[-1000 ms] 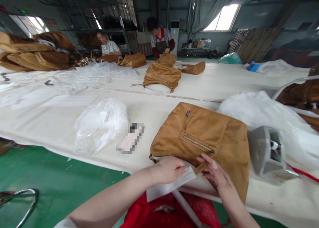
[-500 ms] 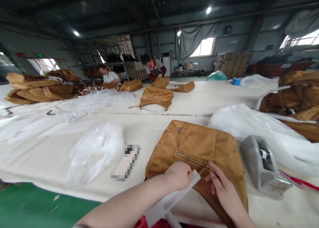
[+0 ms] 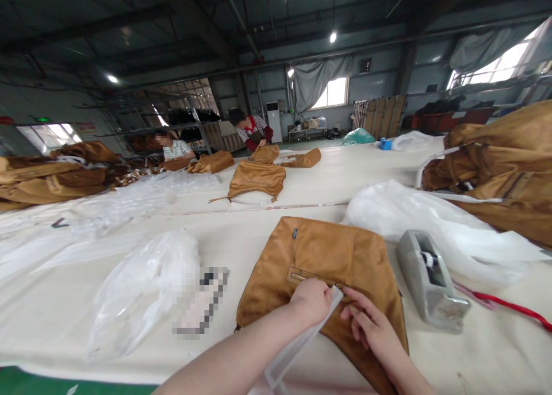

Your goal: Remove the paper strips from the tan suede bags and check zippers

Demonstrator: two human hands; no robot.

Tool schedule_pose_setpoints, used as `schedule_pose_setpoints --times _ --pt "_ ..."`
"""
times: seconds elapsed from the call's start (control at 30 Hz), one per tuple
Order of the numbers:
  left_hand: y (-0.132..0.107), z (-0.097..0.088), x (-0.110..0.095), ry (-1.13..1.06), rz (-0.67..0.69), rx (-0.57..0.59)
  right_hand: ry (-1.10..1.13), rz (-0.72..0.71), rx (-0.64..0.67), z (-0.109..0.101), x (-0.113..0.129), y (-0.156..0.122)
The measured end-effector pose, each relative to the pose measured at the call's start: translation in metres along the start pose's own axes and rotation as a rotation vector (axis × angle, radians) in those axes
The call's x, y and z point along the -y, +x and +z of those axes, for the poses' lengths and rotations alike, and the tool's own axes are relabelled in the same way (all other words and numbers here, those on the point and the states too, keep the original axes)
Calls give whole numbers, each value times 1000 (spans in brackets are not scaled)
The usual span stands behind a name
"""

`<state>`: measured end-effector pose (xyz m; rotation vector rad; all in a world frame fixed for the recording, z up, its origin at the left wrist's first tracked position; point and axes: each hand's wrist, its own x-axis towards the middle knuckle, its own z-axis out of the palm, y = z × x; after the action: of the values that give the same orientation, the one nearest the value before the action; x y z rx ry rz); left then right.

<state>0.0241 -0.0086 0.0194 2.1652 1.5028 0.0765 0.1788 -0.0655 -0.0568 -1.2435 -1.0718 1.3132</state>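
Note:
A tan-brown bag [image 3: 328,245] lies flat on the table, with a small dark label and a zipped pocket on its face. My left hand [image 3: 311,300] is closed in a fist over the pocket's zip [image 3: 297,275]. It grips the end of a translucent white strip [image 3: 297,346], which hangs down toward the table's near edge. My right hand [image 3: 373,323] rests on the bag at the zip's right end, index finger stretched out and thumb apart from it, the other fingers curled. Its fingertips are close to the strip's end; the zip slider there is mostly hidden.
A grey tape dispenser [image 3: 431,280] stands right of the bag, near a red strap [image 3: 513,309]. Clear plastic [image 3: 146,291] and a blurred-out phone-like object [image 3: 200,303] lie left. Brown bags [image 3: 509,176] are piled at right. Two people [image 3: 252,131] work across the table.
The view has swung right and tilted up slightly. My left fist has come closer to my right fingertips, and the brown zip pull seen between them before is now hidden.

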Motion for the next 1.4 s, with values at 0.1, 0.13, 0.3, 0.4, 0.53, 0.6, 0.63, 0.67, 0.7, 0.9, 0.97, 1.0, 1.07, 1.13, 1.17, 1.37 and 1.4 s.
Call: schedule_pose_setpoints --times 0.1,0.13,0.3,0.4,0.53,0.6,0.63,0.67,0.7,0.9,0.97,1.0,1.07,1.13,1.17,1.37,1.4 --pt "4 4 0 -59 -39 6 2 -2 6 1 0 0" --pt "5 6 1 -84 -52 14 2 -6 7 1 0 0" --pt "7 16 6 -203 -83 47 0 -21 11 2 -2 -1" --pt "8 18 9 -237 -57 34 2 -18 13 2 -2 -2" --pt "12 18 11 -258 -40 -1 23 -26 -98 3 3 -3" --pt "14 19 11 -261 -51 -3 9 12 -165 5 8 -2" --pt "15 20 11 -259 -58 0 -14 58 -168 6 10 0" --pt "17 21 12 -253 -64 3 -42 113 -150 7 13 3" --pt "18 22 12 -245 -68 5 -67 166 -121 8 15 6" --pt "18 20 13 -136 -38 -34 -86 226 -52 13 17 22" --pt "14 19 13 -75 -14 -70 -82 212 -64 15 17 23" --pt "12 19 12 -39 -2 -94 -79 207 -72 15 17 23" --pt "5 20 9 35 28 -148 -74 202 -87 16 17 22" --pt "-3 25 4 104 72 -190 -67 206 -101 17 16 23" --pt "-7 29 1 134 99 -201 -64 209 -109 18 16 24" --pt "-26 52 -14 295 200 -235 -54 213 -146 18 12 25" --pt "-26 56 -15 348 209 -263 -48 209 -145 18 13 25"
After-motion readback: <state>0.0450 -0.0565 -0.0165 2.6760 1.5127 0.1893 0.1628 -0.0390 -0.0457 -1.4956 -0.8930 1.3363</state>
